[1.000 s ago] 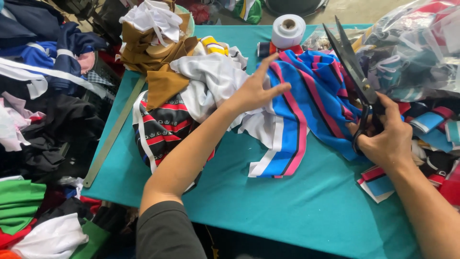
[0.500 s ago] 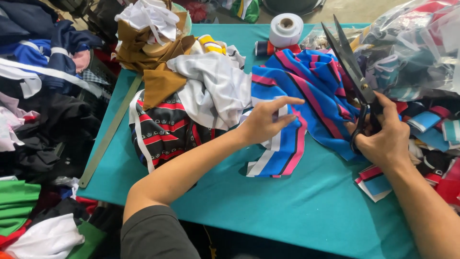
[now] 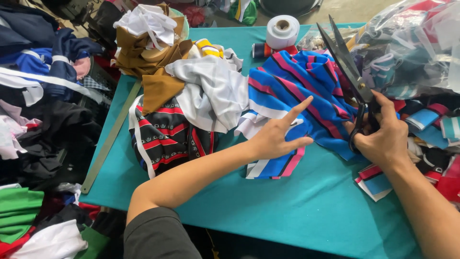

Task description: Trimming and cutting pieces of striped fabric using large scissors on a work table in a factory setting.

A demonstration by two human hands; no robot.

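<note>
The left hand (image 3: 275,139) has slid from the white cloth (image 3: 211,91) down onto the striped blue fabric (image 3: 297,86) at centre frame, fingers spread, pinning it to the teal worktop (image 3: 297,211). The right hand (image 3: 383,136) grips the scissors (image 3: 347,64), blades up and parted.

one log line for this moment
left hand: on striped cloth | right hand: holds scissors, blades open | teal table
</note>
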